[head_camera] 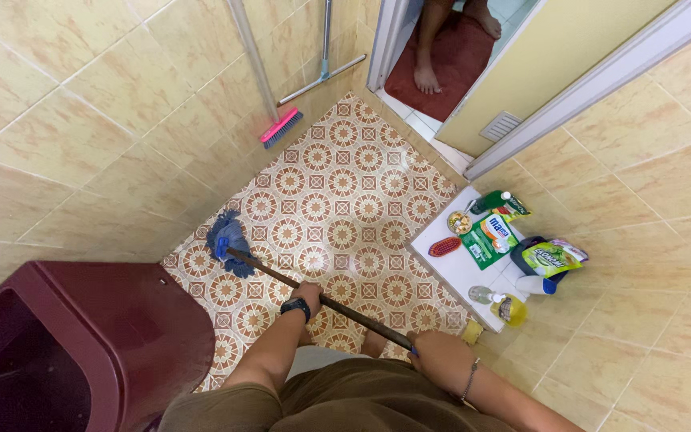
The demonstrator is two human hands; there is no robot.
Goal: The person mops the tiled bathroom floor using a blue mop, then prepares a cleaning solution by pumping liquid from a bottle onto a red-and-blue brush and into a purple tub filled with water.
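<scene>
Across the patterned floor tiles point(337, 192), glossy and printed with round rosettes, a mop is laid at a slant. At near left a smooth maroon plastic bin point(81, 336) is seen. The mop's dark slim handle point(281, 280) is gripped by the left hand point(305, 294) midway and the right hand point(441, 356) at its end, fingers curled tight. Its shaggy blue head point(227, 236) is pressed on the floor beside the bin.

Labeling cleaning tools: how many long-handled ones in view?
3: blue mop on the floor, held by both hands; pink broom and squeegee leaning at the far wall. More may be hidden out of frame.
</scene>
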